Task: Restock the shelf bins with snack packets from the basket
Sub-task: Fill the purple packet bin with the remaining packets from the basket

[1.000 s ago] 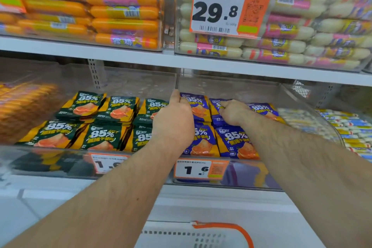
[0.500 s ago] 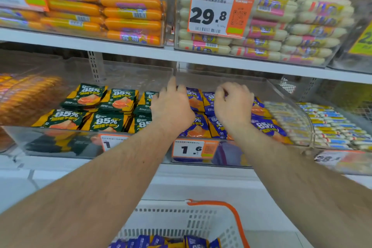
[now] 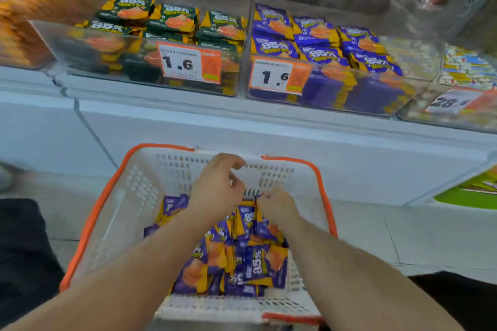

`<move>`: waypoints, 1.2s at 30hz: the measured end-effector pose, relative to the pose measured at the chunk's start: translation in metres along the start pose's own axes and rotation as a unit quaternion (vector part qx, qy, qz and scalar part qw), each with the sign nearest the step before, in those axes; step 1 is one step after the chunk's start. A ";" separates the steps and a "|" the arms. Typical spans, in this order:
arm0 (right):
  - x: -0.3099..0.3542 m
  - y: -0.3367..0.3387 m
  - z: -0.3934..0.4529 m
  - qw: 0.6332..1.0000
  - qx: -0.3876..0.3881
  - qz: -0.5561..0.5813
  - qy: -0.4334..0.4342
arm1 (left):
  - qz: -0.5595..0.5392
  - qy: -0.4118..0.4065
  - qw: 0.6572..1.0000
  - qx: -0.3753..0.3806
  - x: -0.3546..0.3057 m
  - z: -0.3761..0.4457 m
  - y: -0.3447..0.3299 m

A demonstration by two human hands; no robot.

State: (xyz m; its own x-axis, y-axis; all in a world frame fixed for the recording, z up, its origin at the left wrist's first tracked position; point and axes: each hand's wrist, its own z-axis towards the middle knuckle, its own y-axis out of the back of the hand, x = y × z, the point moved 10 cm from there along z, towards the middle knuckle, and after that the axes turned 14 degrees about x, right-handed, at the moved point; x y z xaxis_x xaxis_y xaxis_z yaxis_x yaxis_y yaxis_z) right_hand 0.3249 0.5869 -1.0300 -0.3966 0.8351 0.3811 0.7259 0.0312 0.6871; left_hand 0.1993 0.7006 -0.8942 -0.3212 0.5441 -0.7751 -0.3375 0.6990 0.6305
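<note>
The white basket with an orange rim (image 3: 107, 212) stands on the floor below the shelf, holding several purple snack packets (image 3: 258, 263). Both hands are over it. My left hand (image 3: 217, 188) hovers above the pile with fingers loosely curled and nothing in it. My right hand (image 3: 278, 205) is down among the packets, its fingertips pinching the top edge of an upright purple packet (image 3: 248, 216). On the shelf above, the clear bin of purple packets (image 3: 336, 88) has a 1.6 price tag (image 3: 271, 76).
Left of the purple bin is a clear bin of green packets (image 3: 172, 21) with its own 1.6 tag (image 3: 183, 63). Orange packs (image 3: 24, 21) lie far left and another bin (image 3: 468, 67) far right. A white shelf base (image 3: 269, 137) runs behind the basket.
Both hands left the purple shelf bin and came down into the basket. The view tilted downward, so the basket now fills the lower frame.
</note>
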 end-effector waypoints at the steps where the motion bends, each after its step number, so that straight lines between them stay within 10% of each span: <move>1: -0.015 -0.033 0.009 0.995 0.070 -0.063 -0.020 | -0.004 0.031 0.999 0.025 0.013 -0.005 -0.009; 8: -0.053 -0.107 0.001 0.924 0.273 -0.253 -0.088 | -0.032 0.145 0.986 0.082 0.062 -0.029 -0.033; 19: -0.007 -0.040 -0.007 0.981 0.070 -0.183 0.010 | -0.152 0.229 0.958 0.084 0.098 -0.031 -0.050; 26: 0.087 0.046 -0.052 0.956 0.017 -0.250 0.150 | -0.541 0.375 0.737 0.153 0.077 -0.042 -0.114; 31: 0.131 0.062 -0.119 0.875 -0.044 -0.353 0.328 | -0.716 0.330 0.599 0.139 0.052 -0.025 -0.116; 36: 0.135 0.096 -0.163 0.840 -0.149 -0.305 0.423 | -0.649 0.247 0.718 0.047 0.047 0.003 -0.076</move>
State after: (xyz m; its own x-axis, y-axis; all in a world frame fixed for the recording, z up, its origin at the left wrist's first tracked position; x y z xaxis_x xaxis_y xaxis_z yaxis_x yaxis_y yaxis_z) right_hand 0.2492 0.6128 -0.8119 -0.9927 0.0203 0.1192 0.1203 0.0679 0.9904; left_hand 0.2127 0.6747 -0.9792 -0.0722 -0.8095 -0.5827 -0.5825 0.5085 -0.6341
